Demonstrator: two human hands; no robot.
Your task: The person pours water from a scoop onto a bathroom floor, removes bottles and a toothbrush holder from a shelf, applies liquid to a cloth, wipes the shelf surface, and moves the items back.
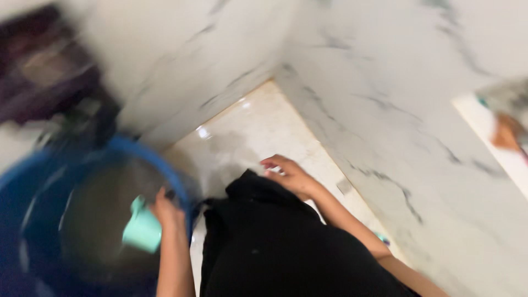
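While the view is motion-blurred, the main layout reads fine. Left hand (165, 212) is closed round a small teal mug (143, 228), held over the open mouth of a big blue bucket (170, 173) at lower left. Mug sits just left of and below the knuckles, mouth facing left and slightly down, long axis roughly level; it looks tipped rather than upright. Bucket inside looks dark and grey, probably water, level unclear through blur. Whether the mug has anything in it, cannot tell.

Right hand (289, 173) is free, fingers loosely spread and curled, holding nothing, resting on or just above the top edge of black cloth (275, 242) that covers the lap between the two arms. Cloth lies just right of the bucket rim, touching or nearly so. Left hand is the one at the bucket; right is well apart from it.

Wet beige floor (253, 132) runs into a corner of white marbled walls (385, 82). Dark blurred clutter sits upper left.
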